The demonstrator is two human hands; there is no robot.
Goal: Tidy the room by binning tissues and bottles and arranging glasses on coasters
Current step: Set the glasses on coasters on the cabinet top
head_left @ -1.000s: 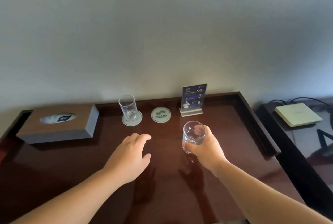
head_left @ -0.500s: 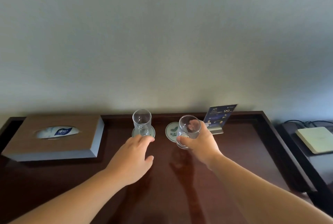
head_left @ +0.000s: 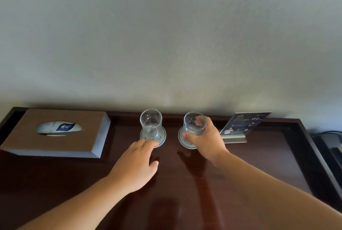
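Observation:
Two clear glasses stand near the back of a dark wooden table (head_left: pixel 231 170). The left glass (head_left: pixel 150 124) sits on a round pale coaster (head_left: pixel 162 137). My left hand (head_left: pixel 137 163) lies flat below it, fingertips touching that coaster's front edge. My right hand (head_left: pixel 207 141) grips the right glass (head_left: pixel 194 123), which stands on the second coaster (head_left: pixel 182 140); my fingers hide part of that coaster.
A wooden tissue box (head_left: pixel 55 133) with a tissue showing sits at the back left. A blue printed card in a stand (head_left: pixel 240 126) leans at the back right. The table has a raised rim (head_left: pixel 312 148); cables and a device lie beyond its right edge.
My right hand carried the glass from the middle of the table back onto the second coaster. My left hand slid forward until its fingertips reached the first coaster.

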